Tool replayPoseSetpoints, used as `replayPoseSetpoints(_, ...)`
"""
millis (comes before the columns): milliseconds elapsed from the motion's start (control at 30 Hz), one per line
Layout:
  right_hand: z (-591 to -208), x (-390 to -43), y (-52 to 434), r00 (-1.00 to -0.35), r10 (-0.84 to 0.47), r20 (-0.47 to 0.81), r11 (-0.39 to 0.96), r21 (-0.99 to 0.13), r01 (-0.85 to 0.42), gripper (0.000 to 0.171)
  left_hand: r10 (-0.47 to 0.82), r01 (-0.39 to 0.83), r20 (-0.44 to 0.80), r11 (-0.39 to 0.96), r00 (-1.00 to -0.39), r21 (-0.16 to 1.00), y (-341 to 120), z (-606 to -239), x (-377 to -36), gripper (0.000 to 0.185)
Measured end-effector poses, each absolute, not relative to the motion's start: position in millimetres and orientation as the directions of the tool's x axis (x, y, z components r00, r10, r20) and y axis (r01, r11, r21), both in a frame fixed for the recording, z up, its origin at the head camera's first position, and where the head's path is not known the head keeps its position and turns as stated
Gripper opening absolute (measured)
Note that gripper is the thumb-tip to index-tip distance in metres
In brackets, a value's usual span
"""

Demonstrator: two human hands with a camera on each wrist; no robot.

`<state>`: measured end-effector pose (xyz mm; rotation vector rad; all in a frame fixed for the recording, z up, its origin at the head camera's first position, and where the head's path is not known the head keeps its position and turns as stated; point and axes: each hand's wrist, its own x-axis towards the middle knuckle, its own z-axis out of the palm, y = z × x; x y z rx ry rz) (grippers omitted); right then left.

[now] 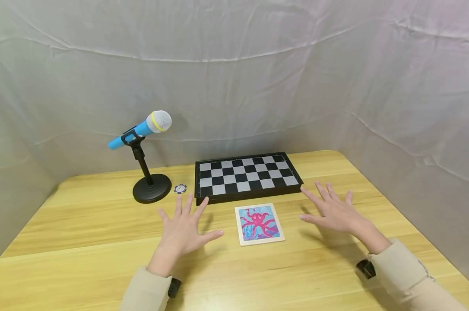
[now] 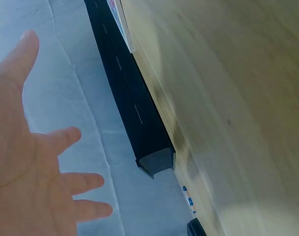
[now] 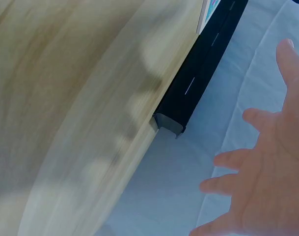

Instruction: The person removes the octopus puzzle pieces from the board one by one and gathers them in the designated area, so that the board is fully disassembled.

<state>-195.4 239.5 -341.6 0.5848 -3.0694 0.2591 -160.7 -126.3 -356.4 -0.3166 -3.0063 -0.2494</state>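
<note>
My left hand [image 1: 182, 231] hovers over the table with fingers spread, holding nothing. To the right, my right hand [image 1: 333, 211] is likewise spread and empty, past the near right corner of a folded chessboard [image 1: 247, 177]. Between the hands lies a square wooden picture puzzle [image 1: 259, 224] with a pink octopus on blue. Ahead of the left fingertips is a blue and white poker chip [image 1: 180, 188]. In the left wrist view, the chessboard's dark side [image 2: 124, 88] and the chip's edge [image 2: 189, 199] appear beyond the open palm.
A blue toy microphone [image 1: 141, 129] with a white head is clipped in a black stand [image 1: 152, 188] at the back left. Pale cloth [image 1: 226, 86] hangs behind and beside the wooden table [image 1: 83, 229].
</note>
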Motion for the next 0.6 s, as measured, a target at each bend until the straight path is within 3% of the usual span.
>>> replayPoseSetpoints(300,-342.6,-200.2,239.5,-0.920,-0.387,0.062,0.891,-0.233,-0.390,0.073,0.217,0.251,0.196,0.953,-0.956,0.169,-124.5,-357.1,-163.4,0.091)
replayPoseSetpoints(600,-346.9,-210.8,233.9,-0.885,-0.450,0.122,0.797,-0.393,-0.459,0.067,0.236,0.294,0.263,0.933,-0.935,0.208,-124.5,-359.2,-168.5,0.088)
